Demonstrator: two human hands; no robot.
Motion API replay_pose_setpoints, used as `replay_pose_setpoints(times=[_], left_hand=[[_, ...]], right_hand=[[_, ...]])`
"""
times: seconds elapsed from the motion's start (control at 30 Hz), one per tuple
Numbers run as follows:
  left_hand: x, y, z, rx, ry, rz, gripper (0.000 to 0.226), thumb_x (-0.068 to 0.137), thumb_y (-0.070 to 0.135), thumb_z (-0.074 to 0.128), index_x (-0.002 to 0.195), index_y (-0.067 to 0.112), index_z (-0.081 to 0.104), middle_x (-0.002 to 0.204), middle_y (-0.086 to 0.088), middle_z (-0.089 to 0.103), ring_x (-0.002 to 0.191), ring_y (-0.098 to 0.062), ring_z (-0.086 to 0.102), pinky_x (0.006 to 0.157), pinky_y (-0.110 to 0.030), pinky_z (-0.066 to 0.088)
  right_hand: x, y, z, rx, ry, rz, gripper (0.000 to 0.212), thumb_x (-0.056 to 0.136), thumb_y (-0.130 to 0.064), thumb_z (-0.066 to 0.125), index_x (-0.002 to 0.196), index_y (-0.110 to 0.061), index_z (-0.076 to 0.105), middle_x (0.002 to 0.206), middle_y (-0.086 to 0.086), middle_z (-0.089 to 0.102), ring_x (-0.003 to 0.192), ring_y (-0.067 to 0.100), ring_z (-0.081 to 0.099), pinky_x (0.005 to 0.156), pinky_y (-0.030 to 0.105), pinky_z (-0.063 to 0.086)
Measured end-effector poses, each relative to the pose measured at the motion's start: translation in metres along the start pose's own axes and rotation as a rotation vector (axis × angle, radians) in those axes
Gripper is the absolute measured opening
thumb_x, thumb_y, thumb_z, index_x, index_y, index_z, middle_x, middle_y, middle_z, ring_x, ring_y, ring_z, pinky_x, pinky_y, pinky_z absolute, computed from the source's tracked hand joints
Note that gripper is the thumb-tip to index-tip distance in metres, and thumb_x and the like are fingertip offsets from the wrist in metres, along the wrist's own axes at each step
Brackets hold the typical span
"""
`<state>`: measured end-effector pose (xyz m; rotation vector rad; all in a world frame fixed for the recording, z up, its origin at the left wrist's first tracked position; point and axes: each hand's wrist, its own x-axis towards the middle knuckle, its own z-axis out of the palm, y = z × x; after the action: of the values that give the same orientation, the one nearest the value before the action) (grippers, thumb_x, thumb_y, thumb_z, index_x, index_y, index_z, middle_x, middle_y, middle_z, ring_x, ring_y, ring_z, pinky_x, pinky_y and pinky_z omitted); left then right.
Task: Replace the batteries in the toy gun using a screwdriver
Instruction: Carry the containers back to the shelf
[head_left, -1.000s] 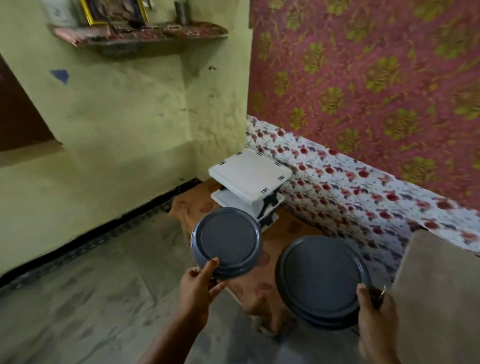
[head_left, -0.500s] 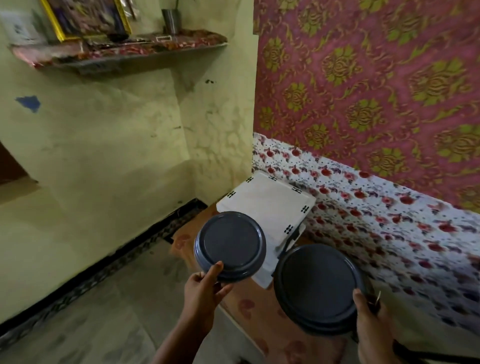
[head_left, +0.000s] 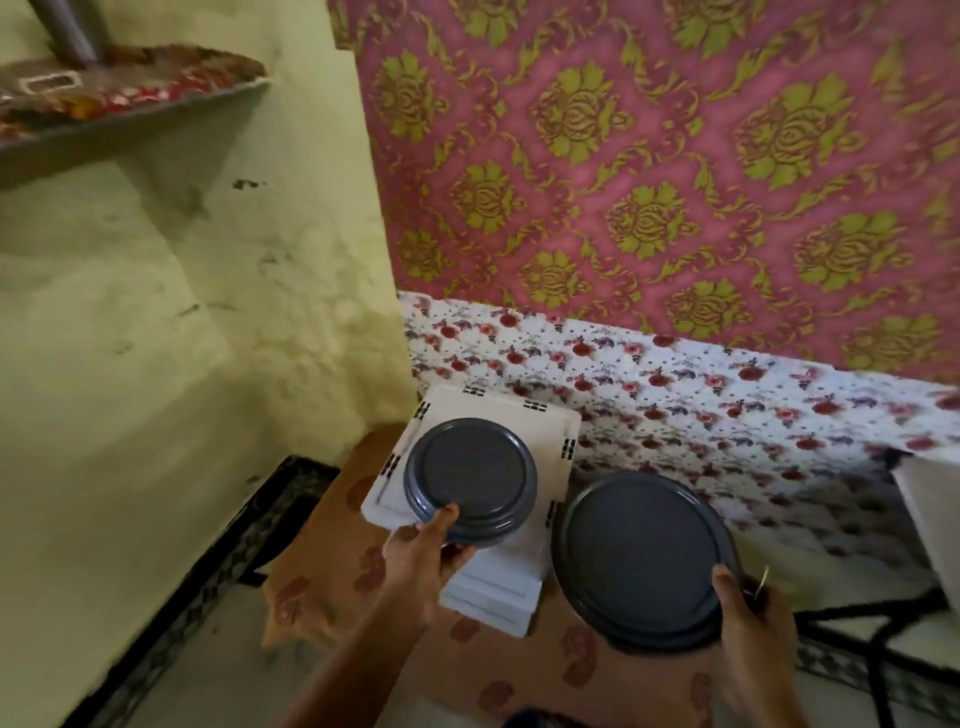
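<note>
No toy gun, batteries or screwdriver show in the head view. My left hand (head_left: 423, 558) grips the near rim of a small dark grey round plate (head_left: 470, 480), held upside down above a white stacked stool (head_left: 498, 423). My right hand (head_left: 753, 618) holds a larger dark grey round plate (head_left: 641, 558) by its right rim, also bottom up. A thin metal ring or wire sticks out beside my right thumb.
The white stool stands on an orange patterned cloth (head_left: 358, 493) in the corner. A floral sheet (head_left: 727, 410) covers a raised surface under the pink patterned wall hanging (head_left: 649, 171). A shelf (head_left: 119, 98) juts from the yellow wall at upper left. A black frame (head_left: 872, 639) lies low right.
The view has moved closer to the corner and the stool. Both plates stay in my hands, the small one now over the stool's top.
</note>
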<state>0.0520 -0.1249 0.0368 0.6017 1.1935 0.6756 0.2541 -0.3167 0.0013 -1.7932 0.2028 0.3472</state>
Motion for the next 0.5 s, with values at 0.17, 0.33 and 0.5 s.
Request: replay_pose_setpoints(times=[0.17, 0.33, 0.5], left_hand=[[0.045, 0.014, 0.013, 0.094, -0.107, -0.131, 0.029, 0.081, 0.012, 0.069, 0.101, -0.005, 0.056, 0.09, -0.019, 0.064, 0.081, -0.031, 0.065, 0.049, -0.027, 0.058], [0.074, 0.028, 0.01, 0.153, -0.233, -0.232, 0.015, 0.084, 0.009, 0.066, 0.085, -0.002, 0.056, 0.083, -0.016, 0.06, 0.081, -0.029, 0.061, 0.054, -0.033, 0.058], [0.091, 0.036, -0.003, 0.193, -0.328, -0.292, 0.015, 0.087, 0.013, 0.062, 0.083, 0.0, 0.055, 0.086, -0.015, 0.058, 0.079, -0.025, 0.058, 0.07, -0.037, 0.058]], right_hand=[[-0.029, 0.029, 0.003, 0.072, 0.108, 0.071, 0.037, 0.086, -0.036, 0.061, 0.107, -0.006, 0.059, 0.1, 0.018, 0.063, 0.09, 0.035, 0.062, 0.079, 0.046, 0.051], [-0.078, 0.043, 0.014, 0.228, 0.273, 0.176, 0.028, 0.09, -0.022, 0.056, 0.092, 0.006, 0.057, 0.097, 0.027, 0.06, 0.08, 0.035, 0.059, 0.07, 0.037, 0.048], [-0.122, 0.066, 0.024, 0.285, 0.385, 0.278, 0.038, 0.092, -0.021, 0.054, 0.113, 0.01, 0.052, 0.105, 0.024, 0.057, 0.089, 0.03, 0.054, 0.065, 0.031, 0.044]])
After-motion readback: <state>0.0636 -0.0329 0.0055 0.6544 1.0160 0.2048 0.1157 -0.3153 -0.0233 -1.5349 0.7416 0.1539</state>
